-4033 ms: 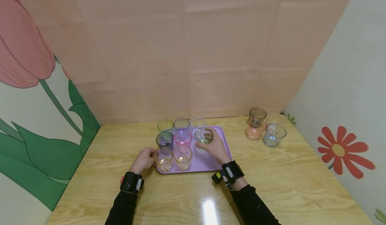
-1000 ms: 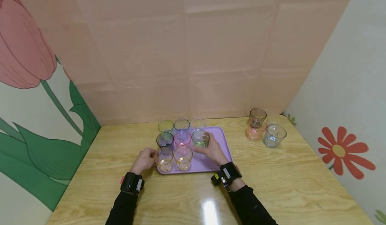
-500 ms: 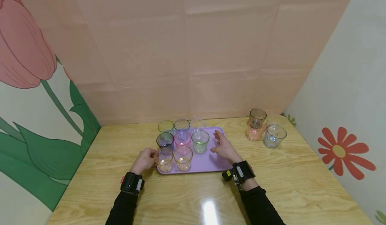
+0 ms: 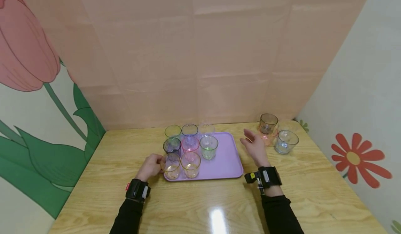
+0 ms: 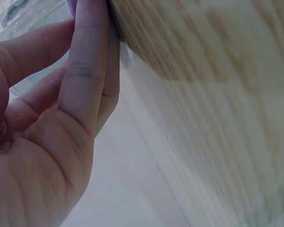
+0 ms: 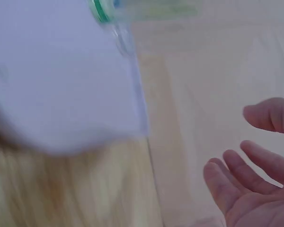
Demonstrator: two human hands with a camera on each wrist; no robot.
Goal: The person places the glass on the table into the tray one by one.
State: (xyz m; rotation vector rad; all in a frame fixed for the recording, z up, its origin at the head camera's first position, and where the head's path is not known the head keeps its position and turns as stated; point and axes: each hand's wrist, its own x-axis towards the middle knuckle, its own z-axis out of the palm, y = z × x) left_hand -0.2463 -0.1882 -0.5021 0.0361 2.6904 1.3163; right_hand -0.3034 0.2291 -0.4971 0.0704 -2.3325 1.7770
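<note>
The wood tabletop (image 4: 178, 206) carries everything, its far edge running along a pinkish backdrop (image 4: 232, 70). Toward that edge, about midway between the tabletop's sides, lies a purple tray (image 4: 227, 157), its long axis running left to right. Eight upright glasses (image 4: 190, 165), by count of rims, stand on it from the left edge to past the middle, a green-tinted glass (image 4: 209, 150) among the rightmost.

Off the tray, near the tabletop's far right corner, stand a smoky glass (image 4: 268, 122), a pink glass (image 4: 270, 138) and a blue-grey glass (image 4: 286, 144), their long axes upright. Whether the smoky one sits in the pink one or behind it, I cannot tell.

From the right hand (image 4: 255, 149) this group lies to the right and toward the far edge — the pink glass just beside it and partly hidden by it, contact unclear. That hand is much the nearer; the left hand (image 4: 151, 166) is across the tray, by its near left corner.

The right hand is between the tray's right edge and the group, its fingers parted, holding nothing. The left brings thumb and fingers together at the tray's rim, seemingly pinching it — its fingertips are partly hidden.
</note>
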